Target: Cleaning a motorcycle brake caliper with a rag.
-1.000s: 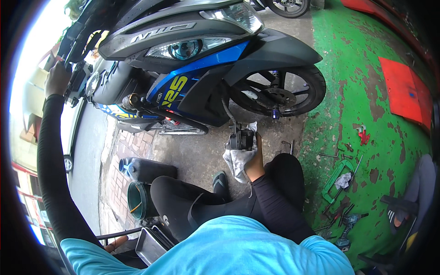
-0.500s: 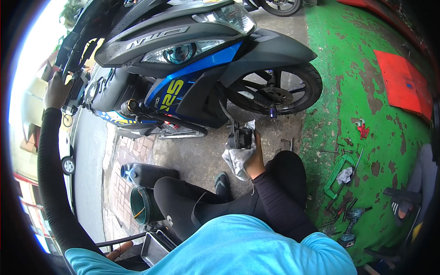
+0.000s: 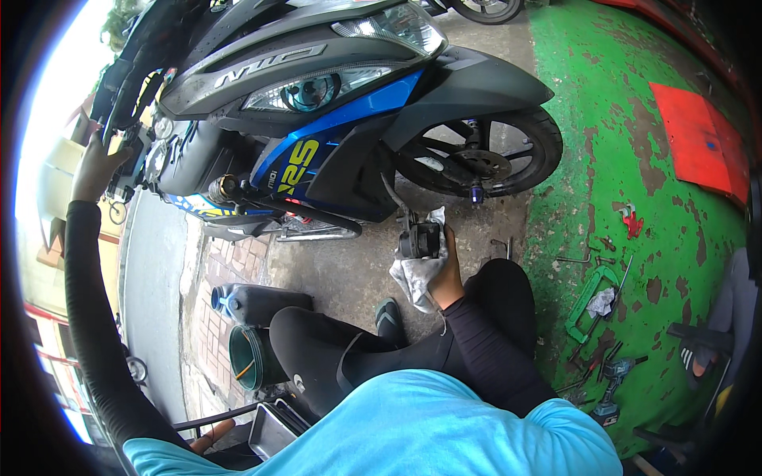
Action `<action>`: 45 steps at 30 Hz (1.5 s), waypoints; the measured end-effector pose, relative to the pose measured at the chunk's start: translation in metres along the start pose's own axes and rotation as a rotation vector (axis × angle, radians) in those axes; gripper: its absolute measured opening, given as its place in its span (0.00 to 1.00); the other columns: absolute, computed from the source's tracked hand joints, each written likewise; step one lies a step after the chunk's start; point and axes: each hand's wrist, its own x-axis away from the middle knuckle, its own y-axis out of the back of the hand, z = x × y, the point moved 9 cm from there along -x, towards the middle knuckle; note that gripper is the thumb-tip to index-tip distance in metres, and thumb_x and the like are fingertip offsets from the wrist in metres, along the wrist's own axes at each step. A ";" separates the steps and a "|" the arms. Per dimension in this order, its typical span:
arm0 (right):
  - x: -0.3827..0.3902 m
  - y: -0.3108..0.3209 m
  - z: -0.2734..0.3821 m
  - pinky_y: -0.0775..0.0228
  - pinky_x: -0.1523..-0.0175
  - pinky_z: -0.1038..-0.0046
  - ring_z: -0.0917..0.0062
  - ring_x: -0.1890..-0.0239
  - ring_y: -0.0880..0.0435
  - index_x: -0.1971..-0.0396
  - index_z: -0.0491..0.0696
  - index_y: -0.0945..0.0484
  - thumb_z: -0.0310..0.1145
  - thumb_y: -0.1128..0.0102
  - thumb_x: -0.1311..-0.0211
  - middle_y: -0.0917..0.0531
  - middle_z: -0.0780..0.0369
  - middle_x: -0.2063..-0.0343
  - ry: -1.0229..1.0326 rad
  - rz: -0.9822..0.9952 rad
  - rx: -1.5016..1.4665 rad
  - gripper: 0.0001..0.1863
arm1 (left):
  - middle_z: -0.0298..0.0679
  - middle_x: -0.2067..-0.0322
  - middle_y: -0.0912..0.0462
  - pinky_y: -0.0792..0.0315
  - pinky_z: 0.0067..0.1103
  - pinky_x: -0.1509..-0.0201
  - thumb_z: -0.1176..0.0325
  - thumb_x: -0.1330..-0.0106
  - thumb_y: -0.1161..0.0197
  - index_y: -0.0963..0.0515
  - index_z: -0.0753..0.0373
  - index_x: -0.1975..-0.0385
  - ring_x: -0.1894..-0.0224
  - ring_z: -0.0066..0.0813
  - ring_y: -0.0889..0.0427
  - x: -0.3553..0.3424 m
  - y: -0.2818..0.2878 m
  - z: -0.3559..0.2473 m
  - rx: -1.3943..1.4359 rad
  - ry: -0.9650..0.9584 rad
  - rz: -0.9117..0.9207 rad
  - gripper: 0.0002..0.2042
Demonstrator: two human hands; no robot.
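Note:
My left hand (image 3: 94, 170) is up at the scooter's handlebar on the far left, its fingers curled around what looks like a lever. The scooter (image 3: 341, 135) is dark grey and blue. Below its front wheel (image 3: 520, 151), my right hand (image 3: 449, 276) grips a black brake caliper (image 3: 419, 240) with a grubby white rag (image 3: 414, 279) bunched under and behind it. A hose (image 3: 393, 194) runs from the caliper up toward the scooter. The caliper hangs off the wheel, apart from the brake disc (image 3: 486, 164). The rag hides part of the right-hand fingers.
A dark jerrycan (image 3: 270, 304) and a green bucket (image 3: 244, 358) stand left of my knees. On the green floor lie a green clamp (image 3: 586, 305), a cordless drill (image 3: 609, 390), a red tool (image 3: 632, 222) and several hand tools. Another person's sandalled foot (image 3: 692, 361) is at the right.
My left hand has shifted slightly down and to the left, still at the handlebar. My right hand keeps the caliper and rag in nearly the same place.

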 end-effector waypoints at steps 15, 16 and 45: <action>-0.002 0.003 -0.015 0.18 0.46 0.62 0.66 0.51 0.16 0.36 0.48 0.40 0.22 0.47 0.31 0.21 0.54 0.48 -0.075 -0.007 -0.189 0.26 | 0.58 0.47 0.20 0.29 0.35 0.41 0.54 0.39 0.32 0.33 0.69 0.37 0.43 0.49 0.20 0.002 -0.003 -0.001 0.100 0.014 0.067 0.34; -0.001 0.003 -0.015 0.18 0.46 0.61 0.66 0.51 0.16 0.36 0.48 0.40 0.22 0.48 0.31 0.21 0.54 0.48 -0.077 -0.020 -0.207 0.26 | 0.58 0.45 0.21 0.31 0.33 0.39 0.55 0.39 0.31 0.35 0.69 0.36 0.42 0.47 0.21 0.001 -0.004 -0.005 0.059 0.030 0.091 0.36; -0.002 -0.007 0.016 0.19 0.45 0.63 0.68 0.50 0.16 0.36 0.49 0.40 0.20 0.45 0.33 0.21 0.55 0.48 -0.092 0.018 -0.382 0.27 | 0.57 0.53 0.17 0.24 0.45 0.49 0.57 0.34 0.36 0.32 0.69 0.41 0.51 0.57 0.18 -0.008 0.015 -0.005 -0.517 0.180 -0.165 0.27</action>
